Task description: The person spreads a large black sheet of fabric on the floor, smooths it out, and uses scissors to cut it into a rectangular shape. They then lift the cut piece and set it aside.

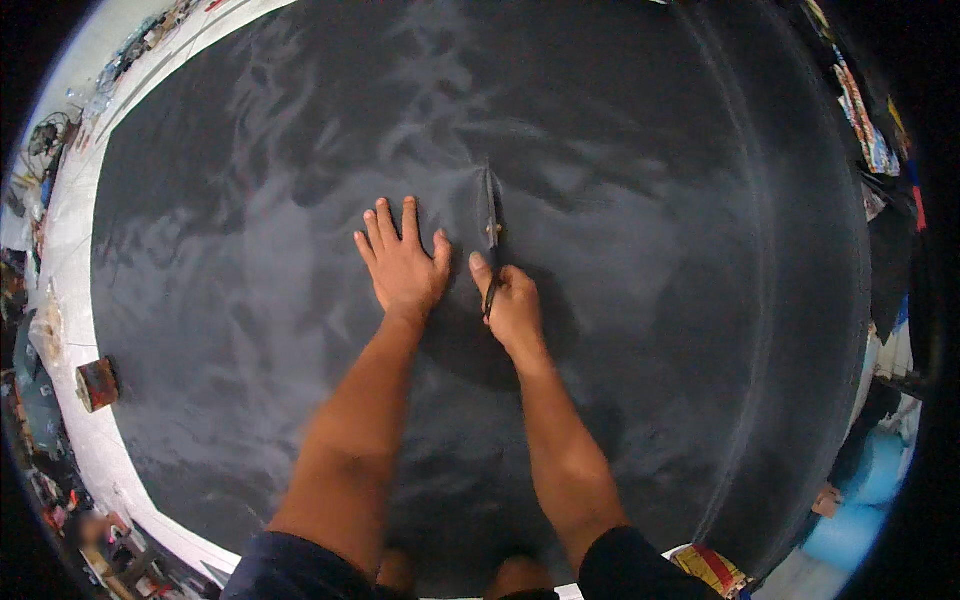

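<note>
A wide black sheet point(640, 300) lies spread on the floor beneath both arms, softly wrinkled, with a pale line curving down its right part. Fingers spread, my left hand point(405, 265) presses flat on the sheet left of the middle. My right hand point(517, 305) grips a pair of scissors point(491, 215) by the dark handles. Their long blades point away from me and lie against the sheet, which puckers around the tip. Whether the blades have cut into it, I cannot tell.
White floor point(75, 260) borders the sheet on the left, where a rusty can point(97, 385) stands at its edge. Assorted clutter lines the far left. Blue rolls point(850, 535) lie at the lower right, near a yellow and red packet point(712, 568).
</note>
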`<control>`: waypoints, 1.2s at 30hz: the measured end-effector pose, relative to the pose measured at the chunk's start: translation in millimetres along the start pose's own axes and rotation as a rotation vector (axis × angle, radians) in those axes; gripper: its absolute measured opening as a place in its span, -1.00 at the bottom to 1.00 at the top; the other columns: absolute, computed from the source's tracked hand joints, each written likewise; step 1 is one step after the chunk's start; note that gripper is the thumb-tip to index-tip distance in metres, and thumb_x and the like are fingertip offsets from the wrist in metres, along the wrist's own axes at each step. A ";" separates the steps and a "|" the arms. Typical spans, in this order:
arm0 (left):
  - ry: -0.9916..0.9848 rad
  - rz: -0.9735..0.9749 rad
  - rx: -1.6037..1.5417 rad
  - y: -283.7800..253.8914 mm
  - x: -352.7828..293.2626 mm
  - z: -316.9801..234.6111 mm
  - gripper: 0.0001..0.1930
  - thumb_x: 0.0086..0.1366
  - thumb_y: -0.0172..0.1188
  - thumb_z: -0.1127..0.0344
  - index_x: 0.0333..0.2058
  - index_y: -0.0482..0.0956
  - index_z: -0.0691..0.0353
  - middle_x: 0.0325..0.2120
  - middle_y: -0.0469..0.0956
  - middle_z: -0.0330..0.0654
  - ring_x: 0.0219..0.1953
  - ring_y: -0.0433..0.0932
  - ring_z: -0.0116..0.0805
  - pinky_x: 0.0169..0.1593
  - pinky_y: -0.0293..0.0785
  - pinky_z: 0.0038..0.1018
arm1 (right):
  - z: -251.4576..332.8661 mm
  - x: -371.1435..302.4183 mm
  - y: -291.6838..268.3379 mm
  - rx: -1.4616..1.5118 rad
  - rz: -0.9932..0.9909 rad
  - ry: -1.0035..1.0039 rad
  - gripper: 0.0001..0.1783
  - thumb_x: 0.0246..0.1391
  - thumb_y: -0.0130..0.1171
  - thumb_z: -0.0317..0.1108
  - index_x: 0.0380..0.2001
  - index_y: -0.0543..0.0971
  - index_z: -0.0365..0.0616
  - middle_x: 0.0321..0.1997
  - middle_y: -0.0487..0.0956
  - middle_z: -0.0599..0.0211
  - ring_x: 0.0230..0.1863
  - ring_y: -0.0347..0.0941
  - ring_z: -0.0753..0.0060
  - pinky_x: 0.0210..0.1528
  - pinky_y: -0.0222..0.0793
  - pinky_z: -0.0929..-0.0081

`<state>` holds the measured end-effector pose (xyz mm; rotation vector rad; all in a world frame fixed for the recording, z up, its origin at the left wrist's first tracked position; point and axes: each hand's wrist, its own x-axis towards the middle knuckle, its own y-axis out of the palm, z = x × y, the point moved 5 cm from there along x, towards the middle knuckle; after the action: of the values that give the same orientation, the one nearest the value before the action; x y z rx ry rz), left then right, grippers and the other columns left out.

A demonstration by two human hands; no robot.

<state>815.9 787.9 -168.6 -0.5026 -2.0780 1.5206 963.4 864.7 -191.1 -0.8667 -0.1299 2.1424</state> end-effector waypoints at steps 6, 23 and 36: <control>-0.033 0.095 -0.019 1.1 3.6 1.1 -0.35 0.24 0.01 -0.03 0.26 0.25 0.08 0.32 0.06 0.10 0.38 -0.06 0.11 0.39 -0.25 0.04 | 54.4 63.7 -6.4 -0.007 -0.030 -0.008 -0.31 0.08 0.09 0.29 -0.45 0.58 -0.28 -0.42 0.58 -0.09 -0.29 0.51 -0.13 -0.19 0.35 0.17; -0.058 0.215 -0.036 -1.5 7.3 7.2 -0.33 0.19 0.07 0.02 0.24 0.26 0.18 0.30 0.06 0.17 0.37 -0.06 0.22 0.36 -0.25 0.12 | 172.4 203.8 6.0 0.176 0.015 -0.079 -0.36 0.00 0.21 0.29 -0.67 0.37 -0.08 -0.74 0.33 0.47 -0.75 0.24 0.58 -0.65 0.17 0.54; -0.046 0.231 -0.030 6.1 2.0 10.3 -0.31 0.16 0.07 0.00 0.24 0.26 0.18 0.30 0.05 0.20 0.37 -0.07 0.24 0.35 -0.27 0.16 | 241.5 314.2 9.4 0.162 0.015 -0.108 -0.39 -0.03 0.27 0.25 -0.62 0.44 -0.13 -0.71 0.36 0.44 -0.73 0.26 0.58 -0.65 0.19 0.58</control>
<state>808.1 783.1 -176.5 -0.7483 -2.1404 1.6448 668.2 1129.0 -180.7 -0.6607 -0.0039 2.1800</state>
